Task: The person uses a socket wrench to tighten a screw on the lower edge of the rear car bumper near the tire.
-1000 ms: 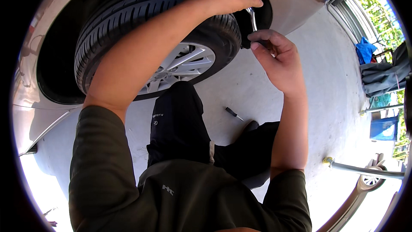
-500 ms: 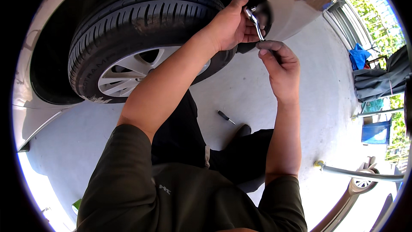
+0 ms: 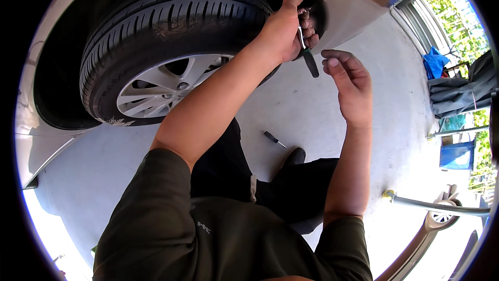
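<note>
My left hand is up at the edge of the wheel arch, its fingers wrapped round a ratchet wrench. The ratchet wrench has a chrome neck and a black grip with a green band; the grip points down and toward me, and its head is mostly hidden by my fingers. Just right of the grip and apart from it, my right hand has its thumb and fingertips closed together. Whether anything small is between them, I cannot make out. A car wheel with a black tyre and silver spokes stands left of both hands.
The car's bronze-coloured body panel curves above my hands. On the grey floor lies a screwdriver with a black handle, near my shoe. To the right are a metal pole, a blue bin and dark cloth.
My right hand has let go of the ratchet wrench's grip and moved slightly right and down. The wrench's grip has come into full view, and my left fingers have curled round its neck.
</note>
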A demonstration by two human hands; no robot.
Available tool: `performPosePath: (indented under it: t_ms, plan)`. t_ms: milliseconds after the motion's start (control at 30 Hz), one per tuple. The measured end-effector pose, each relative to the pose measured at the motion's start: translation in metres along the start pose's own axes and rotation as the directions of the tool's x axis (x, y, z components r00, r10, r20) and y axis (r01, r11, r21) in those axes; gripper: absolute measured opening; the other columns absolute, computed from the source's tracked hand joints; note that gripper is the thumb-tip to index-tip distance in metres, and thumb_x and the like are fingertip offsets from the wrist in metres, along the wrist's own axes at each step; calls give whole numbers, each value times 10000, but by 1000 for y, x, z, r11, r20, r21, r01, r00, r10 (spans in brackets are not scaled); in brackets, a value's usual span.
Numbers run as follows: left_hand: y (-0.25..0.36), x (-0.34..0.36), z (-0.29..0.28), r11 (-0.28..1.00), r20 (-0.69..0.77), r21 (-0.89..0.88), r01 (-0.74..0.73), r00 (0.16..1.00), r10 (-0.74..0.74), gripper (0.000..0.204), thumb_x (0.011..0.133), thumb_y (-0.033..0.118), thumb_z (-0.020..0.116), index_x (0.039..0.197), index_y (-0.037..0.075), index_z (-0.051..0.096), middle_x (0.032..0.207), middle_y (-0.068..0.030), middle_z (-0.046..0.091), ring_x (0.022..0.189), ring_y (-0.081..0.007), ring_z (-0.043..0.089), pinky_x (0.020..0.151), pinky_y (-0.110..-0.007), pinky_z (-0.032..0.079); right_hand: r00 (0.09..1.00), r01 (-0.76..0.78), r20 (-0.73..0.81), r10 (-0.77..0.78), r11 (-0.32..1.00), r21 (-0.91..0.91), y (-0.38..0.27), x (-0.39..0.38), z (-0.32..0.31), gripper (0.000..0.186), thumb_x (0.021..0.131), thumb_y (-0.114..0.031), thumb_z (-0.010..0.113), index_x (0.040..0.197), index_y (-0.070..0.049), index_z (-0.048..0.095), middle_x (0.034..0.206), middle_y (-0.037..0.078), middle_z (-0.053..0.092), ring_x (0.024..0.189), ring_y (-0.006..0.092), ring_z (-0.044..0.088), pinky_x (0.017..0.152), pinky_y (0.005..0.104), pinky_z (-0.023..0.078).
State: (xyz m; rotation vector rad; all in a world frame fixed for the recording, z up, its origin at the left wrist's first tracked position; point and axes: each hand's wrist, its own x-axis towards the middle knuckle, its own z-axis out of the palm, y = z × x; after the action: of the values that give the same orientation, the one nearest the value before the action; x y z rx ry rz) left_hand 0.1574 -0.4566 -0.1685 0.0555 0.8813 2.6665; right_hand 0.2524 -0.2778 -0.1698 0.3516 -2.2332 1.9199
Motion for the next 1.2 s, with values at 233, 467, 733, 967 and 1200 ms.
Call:
performPosePath:
  t_ms: [233,467,733,967,1200]
  plan:
    - [5,5,-11,976,210,-216,8,977,39,194,1004,179,613,934,43,493,756,-37,518,730,-168,551,784,-369,604,997,-54,49,54,999,1,9,0,-1,223,1030,-142,647,1161,33,694,951,10,668,901,88,574,856,253,479]
    - [10,-3,-7,988,254,-155,13,967,27,183,1012,181,595,946,32,511,772,-36,528,707,-158,561,837,-404,629,995,-71,75,69,997,16,13,1,0,233,1035,-135,636,1178,41,691,986,26,687,910,97,591,867,265,493]
    - [10,-1,-3,995,182,-96,-38,982,55,187,1006,149,568,958,-31,545,834,-89,530,679,-198,558,830,-512,662,995,-60,81,60,998,5,17,0,-2,234,1041,-133,626,1184,41,689,1003,22,692,903,97,599,866,264,497]
    - [8,5,-1,992,203,-115,-45,977,68,184,1005,141,563,972,-40,548,830,-96,529,662,-205,557,830,-524,664,993,-63,98,66,998,-30,16,1,-3,231,1040,-131,623,1181,41,688,1002,25,691,905,99,601,865,262,498]
    - [22,7,-9,982,173,-93,165,974,-147,392,1090,317,397,971,-32,531,939,-194,659,935,-363,721,913,-541,632,991,-70,116,73,997,-24,13,-1,1,227,1038,-164,642,1143,29,695,994,22,685,901,99,585,843,270,486]
